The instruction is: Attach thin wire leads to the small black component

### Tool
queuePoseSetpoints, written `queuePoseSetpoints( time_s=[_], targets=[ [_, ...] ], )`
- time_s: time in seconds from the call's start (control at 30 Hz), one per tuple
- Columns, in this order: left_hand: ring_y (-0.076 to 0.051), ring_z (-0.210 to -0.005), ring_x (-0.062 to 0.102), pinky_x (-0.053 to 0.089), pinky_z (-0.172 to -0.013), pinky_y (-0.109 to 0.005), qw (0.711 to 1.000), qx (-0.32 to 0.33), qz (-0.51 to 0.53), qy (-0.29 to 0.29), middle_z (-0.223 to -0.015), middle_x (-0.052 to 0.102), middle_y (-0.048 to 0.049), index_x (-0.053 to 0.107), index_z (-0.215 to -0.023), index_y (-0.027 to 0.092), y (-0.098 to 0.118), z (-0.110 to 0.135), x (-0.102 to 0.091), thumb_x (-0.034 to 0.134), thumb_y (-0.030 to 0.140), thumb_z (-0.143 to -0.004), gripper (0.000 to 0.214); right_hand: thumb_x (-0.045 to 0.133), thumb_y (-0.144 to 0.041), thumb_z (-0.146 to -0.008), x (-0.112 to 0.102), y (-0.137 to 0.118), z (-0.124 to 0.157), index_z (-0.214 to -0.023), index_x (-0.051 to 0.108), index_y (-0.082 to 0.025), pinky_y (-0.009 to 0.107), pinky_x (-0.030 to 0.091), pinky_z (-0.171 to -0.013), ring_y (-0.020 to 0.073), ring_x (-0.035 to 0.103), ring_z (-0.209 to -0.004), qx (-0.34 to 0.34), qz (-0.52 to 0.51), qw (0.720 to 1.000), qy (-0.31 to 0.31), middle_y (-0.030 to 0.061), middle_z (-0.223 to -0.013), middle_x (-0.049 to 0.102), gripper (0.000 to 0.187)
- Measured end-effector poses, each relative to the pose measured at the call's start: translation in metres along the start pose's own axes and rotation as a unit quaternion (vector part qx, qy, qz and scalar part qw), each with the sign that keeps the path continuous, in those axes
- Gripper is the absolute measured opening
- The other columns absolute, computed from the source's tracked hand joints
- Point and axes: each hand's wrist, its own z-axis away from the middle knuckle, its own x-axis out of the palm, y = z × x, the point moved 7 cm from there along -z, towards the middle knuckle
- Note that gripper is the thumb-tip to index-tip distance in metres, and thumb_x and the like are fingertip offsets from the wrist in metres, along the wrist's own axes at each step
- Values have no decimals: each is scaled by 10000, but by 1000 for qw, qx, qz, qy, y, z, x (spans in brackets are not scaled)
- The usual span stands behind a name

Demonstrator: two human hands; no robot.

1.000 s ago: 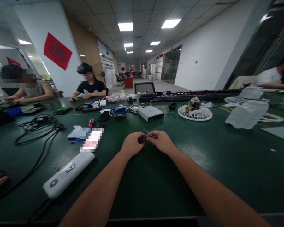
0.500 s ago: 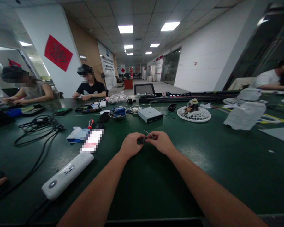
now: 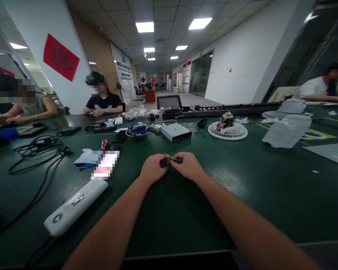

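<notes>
My left hand (image 3: pixel 152 169) and my right hand (image 3: pixel 188 165) meet over the green table (image 3: pixel 242 187), both closed round a small black part (image 3: pixel 165 162). A thin metal pin or wire (image 3: pixel 170 157) sticks out of it towards the back left, pinched by my right fingers. The part is mostly hidden between my fingers. Both forearms rest low over the table's near edge.
A white power strip (image 3: pixel 73 206) lies front left with black cables (image 3: pixel 36 150) behind it. Further back are a red-handled screwdriver (image 3: pixel 103 144), a bowl of parts (image 3: pixel 136 132), a grey box (image 3: pixel 176 132), a white fan grille (image 3: pixel 227 130) and a white housing (image 3: pixel 287 131). Other people sit left, back and right.
My hands stay together on the small part with hardly any shift. The view has tipped and slid a little, so everything sits slightly lower left.
</notes>
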Motion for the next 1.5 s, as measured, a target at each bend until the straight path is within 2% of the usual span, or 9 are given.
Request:
queuePoseSetpoints(
  time_s=[0.33,0.47,0.6,0.7,0.83,0.97,1.1,1.23,1.5],
  targets=[
    [-182,-885,639,500,-829,-298,1000,16,11,7,-974,710,-33,698,-1033,218,-3,1,0,642,173,-745,297,655,-313,-750,-1,2,-1,-792,750,-208,246,395,-610,140,579,-647,0,-8,1000,16,15,-720,694,147],
    [-178,-852,642,495,-795,-290,999,28,16,7,-929,711,-25,707,-973,217,-5,0,3,641,188,-750,234,694,-319,-727,4,14,-3,-825,746,-210,241,387,-597,135,570,-640,26,-23,999,-16,3,-701,678,155],
    [-180,-846,645,491,-761,-275,999,29,23,6,-912,713,-29,706,-944,200,-7,0,5,638,167,-729,228,682,-351,-739,11,16,-3,-829,741,-193,238,383,-587,134,567,-638,-1,-39,998,-53,7,-702,678,191],
    [-178,-847,642,492,-775,-272,999,32,26,7,-906,710,-27,704,-920,197,-7,1,5,638,144,-713,224,644,-347,-769,15,14,-2,-807,714,-182,229,394,-571,132,583,-644,-9,-66,996,-56,15,-733,688,184],
    [-177,-851,644,491,-780,-276,999,29,26,7,-924,713,-25,704,-929,198,-5,1,4,649,147,-710,232,625,-338,-783,18,15,-2,-773,665,-174,212,401,-508,120,582,-590,20,-116,992,-51,15,-714,674,169],
    [-181,-867,648,485,-777,-277,999,35,33,16,-947,720,-25,709,-963,206,-1,1,1,651,183,-735,237,578,-317,-818,27,16,-1,-815,599,-169,197,386,-411,78,510,-446,53,-216,970,-94,0,-706,659,150],
    [-175,-830,644,484,-758,-272,999,32,30,26,-904,717,-27,712,-946,200,-2,1,0,651,177,-727,228,600,-290,-803,32,15,-1,-845,564,-166,185,391,-388,63,496,-419,54,-267,955,-119,-10,-708,643,136],
    [-171,-817,641,488,-747,-267,999,31,30,23,-896,714,-27,718,-945,204,-4,1,2,637,188,-739,221,631,-288,-779,31,17,-1,-859,581,-164,183,379,-370,67,506,-411,55,-259,957,-119,-6,-722,638,156],
    [-176,-802,636,480,-717,-274,999,5,-27,25,-912,709,-27,724,-1012,237,-5,0,1,624,254,-778,256,640,-330,-780,16,20,0,-887,756,-169,200,337,-398,90,511,-413,101,-126,985,-58,13,-608,658,225]
  ],
)
